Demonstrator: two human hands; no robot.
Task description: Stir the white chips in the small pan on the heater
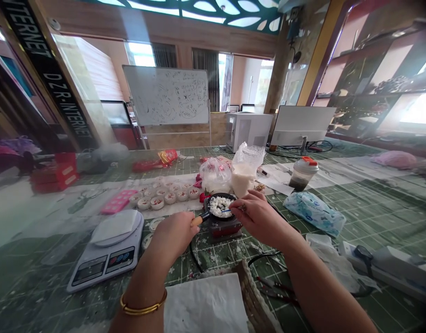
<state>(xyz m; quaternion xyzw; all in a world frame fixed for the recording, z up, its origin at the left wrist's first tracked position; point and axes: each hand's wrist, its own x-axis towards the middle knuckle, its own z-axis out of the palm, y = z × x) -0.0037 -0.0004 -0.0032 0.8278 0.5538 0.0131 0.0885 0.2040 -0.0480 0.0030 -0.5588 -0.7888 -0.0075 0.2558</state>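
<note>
My left hand (176,235) is closed around the wooden handle (200,219) of a small black frying pan (220,218). The pan rests on a small dark red hot plate (225,230). White flakes or pellets (218,205) fill much of the pan, with darker gaps in the middle. My right hand (259,216) pinches a thin blue stick (226,211) whose end lies among the white pieces. Just behind the pan stand an open clear bag of off-white material (243,178) and a tied plastic bag (216,175).
Left of the pan are several small round cups (157,202) with red bits, a pink mould (119,201) and a kitchen scale (107,249). Rightward lie a wipes pack (315,212), a lidded shaker cup (303,175) and a power strip (389,266). Pliers (277,291) and white paper (206,305) lie in front.
</note>
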